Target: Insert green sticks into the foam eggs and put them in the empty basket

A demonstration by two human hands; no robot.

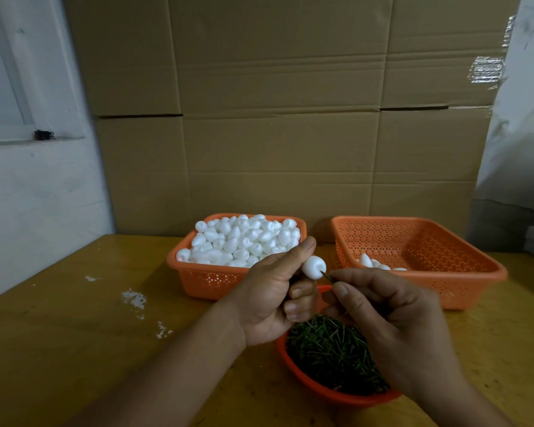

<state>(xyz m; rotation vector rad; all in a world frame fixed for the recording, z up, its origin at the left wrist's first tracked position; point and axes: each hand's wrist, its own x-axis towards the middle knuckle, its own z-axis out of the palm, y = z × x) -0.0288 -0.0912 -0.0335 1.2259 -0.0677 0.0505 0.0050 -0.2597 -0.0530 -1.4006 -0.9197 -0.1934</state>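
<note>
My left hand [270,298] holds a white foam egg [314,267] between thumb and curled fingers, raised above the wooden table [74,334]. My right hand [392,328] pinches a thin green stick [326,275] between thumb and forefinger. The stick's tip touches the egg's right side; its long axis slants up and left toward the egg, so the push must run leftward. Below my hands sits an orange bowl of green sticks [330,352]. Behind, the left orange basket [198,278] is heaped with eggs; the right orange basket [463,285], nearer my right hand, holds only a few.
</note>
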